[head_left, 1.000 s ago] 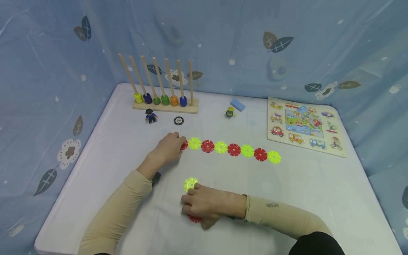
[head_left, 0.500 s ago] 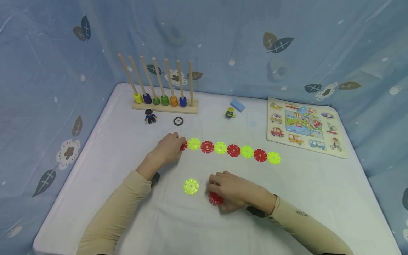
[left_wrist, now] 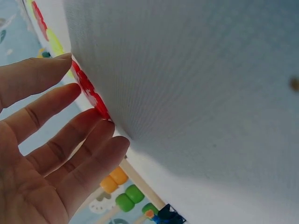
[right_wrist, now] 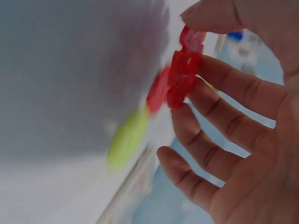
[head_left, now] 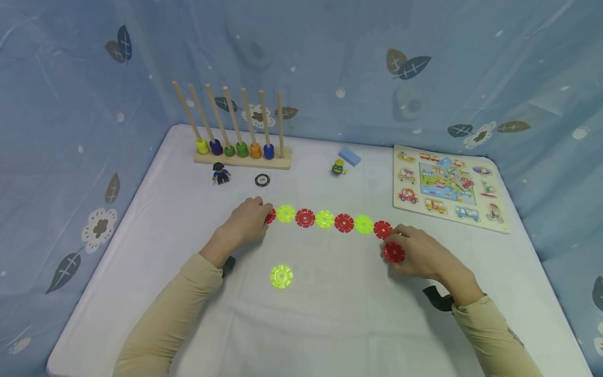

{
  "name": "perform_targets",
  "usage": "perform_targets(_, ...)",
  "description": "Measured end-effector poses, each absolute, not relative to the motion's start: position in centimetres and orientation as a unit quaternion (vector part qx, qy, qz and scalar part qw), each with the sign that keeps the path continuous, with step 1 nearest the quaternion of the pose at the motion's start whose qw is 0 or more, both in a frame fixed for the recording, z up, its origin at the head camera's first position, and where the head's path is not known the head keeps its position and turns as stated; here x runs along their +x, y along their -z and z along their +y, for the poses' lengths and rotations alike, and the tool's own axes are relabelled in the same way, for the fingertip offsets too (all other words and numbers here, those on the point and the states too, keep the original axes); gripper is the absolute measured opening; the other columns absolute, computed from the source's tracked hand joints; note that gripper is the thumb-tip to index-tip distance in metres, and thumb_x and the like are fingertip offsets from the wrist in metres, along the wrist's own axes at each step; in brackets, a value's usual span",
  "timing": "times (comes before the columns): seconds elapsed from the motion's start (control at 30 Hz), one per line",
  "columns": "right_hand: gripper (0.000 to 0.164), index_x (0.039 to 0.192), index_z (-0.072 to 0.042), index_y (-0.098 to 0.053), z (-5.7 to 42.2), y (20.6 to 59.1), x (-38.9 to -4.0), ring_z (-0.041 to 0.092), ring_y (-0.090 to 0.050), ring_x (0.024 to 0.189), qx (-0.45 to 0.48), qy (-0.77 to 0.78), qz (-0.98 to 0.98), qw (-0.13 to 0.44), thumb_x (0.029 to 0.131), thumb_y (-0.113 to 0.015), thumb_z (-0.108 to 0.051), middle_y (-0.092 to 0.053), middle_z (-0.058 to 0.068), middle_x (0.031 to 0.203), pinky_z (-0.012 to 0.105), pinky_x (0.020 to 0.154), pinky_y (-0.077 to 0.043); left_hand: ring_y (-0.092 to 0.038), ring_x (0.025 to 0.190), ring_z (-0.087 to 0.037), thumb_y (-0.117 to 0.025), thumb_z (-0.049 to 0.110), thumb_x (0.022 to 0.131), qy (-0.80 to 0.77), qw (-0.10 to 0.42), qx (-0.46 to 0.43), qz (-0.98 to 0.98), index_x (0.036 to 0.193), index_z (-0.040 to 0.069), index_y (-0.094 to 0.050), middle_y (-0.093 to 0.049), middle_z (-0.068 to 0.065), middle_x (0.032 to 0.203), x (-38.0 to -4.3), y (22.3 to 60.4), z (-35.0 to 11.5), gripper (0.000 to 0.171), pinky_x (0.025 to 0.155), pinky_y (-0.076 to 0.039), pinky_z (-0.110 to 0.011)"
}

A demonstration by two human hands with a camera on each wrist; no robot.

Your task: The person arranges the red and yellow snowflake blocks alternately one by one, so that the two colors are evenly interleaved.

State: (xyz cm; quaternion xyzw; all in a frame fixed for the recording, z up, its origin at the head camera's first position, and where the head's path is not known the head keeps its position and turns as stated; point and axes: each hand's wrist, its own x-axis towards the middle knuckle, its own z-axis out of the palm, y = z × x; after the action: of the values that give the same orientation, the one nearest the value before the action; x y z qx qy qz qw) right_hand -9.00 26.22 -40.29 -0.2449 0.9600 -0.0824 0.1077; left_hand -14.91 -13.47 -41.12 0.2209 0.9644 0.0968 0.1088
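Note:
A row of linked red and yellow notched plastic discs crosses the table in the head view. My left hand [head_left: 247,219] rests at its left end, its fingertips [left_wrist: 96,112] touching the red end disc [left_wrist: 88,88] while the fingers lie fairly straight. At the row's right end, my right hand [head_left: 419,251] pinches a loose red disc [head_left: 394,252] between thumb and fingers, raised off the table. That red disc [right_wrist: 183,70] overlaps the row's last red disc [right_wrist: 159,88] in the right wrist view. The yellow end disc [right_wrist: 128,137] is mostly hidden by the right hand in the head view.
A single yellow disc [head_left: 281,276] lies nearer the front. Behind the row are a peg stand [head_left: 242,157] with coloured beads, a toy figure [head_left: 221,173], a black-rimmed chip [head_left: 262,180], a small yellow-green figure [head_left: 338,167], a blue block [head_left: 349,156] and a picture puzzle board [head_left: 400,206].
My right hand has carried the red disc from beside the loose yellow disc rightward and away from me, to the row's right end. My left hand has stayed at the left end.

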Motion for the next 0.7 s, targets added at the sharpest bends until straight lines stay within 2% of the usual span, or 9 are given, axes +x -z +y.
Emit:
perform_targets(0.2, 0.055, 0.115, -0.005, -0.067, 30.3, 39.8, -10.5, 0.028, -0.058, 0.093, -0.169, 0.064, 0.975, 0.128, 0.067, -0.083, -0.027, -0.063, 0.017, 0.115, 0.046, 0.075, -0.055, -0.058, 0.088, -0.029, -0.063, 0.009, 0.086, -0.099, 0.105, 0.220, 0.965, 0.117, 0.001, -0.063, -0.063, -0.017, 0.101, -14.9, 41.2, -13.4, 0.031, 0.080, -0.052, -0.043)
perform_targets(0.37, 0.055, 0.116, -0.004, -0.066, 32.3, 40.0, -11.5, 0.027, -0.057, 0.088, -0.143, 0.066, 0.978, 0.139, 0.068, -0.082, -0.026, -0.061, 0.021, 0.117, 0.043, 0.071, -0.053, -0.058, 0.091, -0.029, -0.064, 0.009, 0.086, -0.101, 0.116, 0.212, 0.965, 0.120, 0.001, -0.062, -0.062, -0.017, 0.104, -14.8, 41.4, -13.5, 0.035, 0.083, -0.052, -0.044)
perform_targets(0.6, 0.049, 0.113, -0.008, -0.068, 33.0, 40.6, -12.6, 0.026, -0.055, 0.089, -0.124, 0.076, 0.978, 0.151, 0.068, -0.080, -0.024, -0.062, 0.018, 0.114, 0.036, 0.069, -0.049, -0.057, 0.088, -0.028, -0.065, 0.010, 0.086, -0.101, 0.111, 0.216, 0.965, 0.119, 0.001, -0.062, -0.062, -0.017, 0.102, -14.9, 41.2, -13.5, 0.034, 0.079, -0.052, -0.043)
perform_targets(0.7, 0.049, 0.114, -0.007, -0.068, 33.2, 40.8, -12.8, 0.027, -0.055, 0.090, -0.121, 0.080, 0.978, 0.152, 0.070, -0.079, -0.023, -0.062, 0.019, 0.115, 0.037, 0.070, -0.049, -0.057, 0.087, -0.028, -0.065, 0.010, 0.086, -0.103, 0.108, 0.218, 0.964, 0.118, 0.001, -0.063, -0.062, -0.017, 0.100, -15.0, 41.2, -13.4, 0.033, 0.078, -0.052, -0.042)
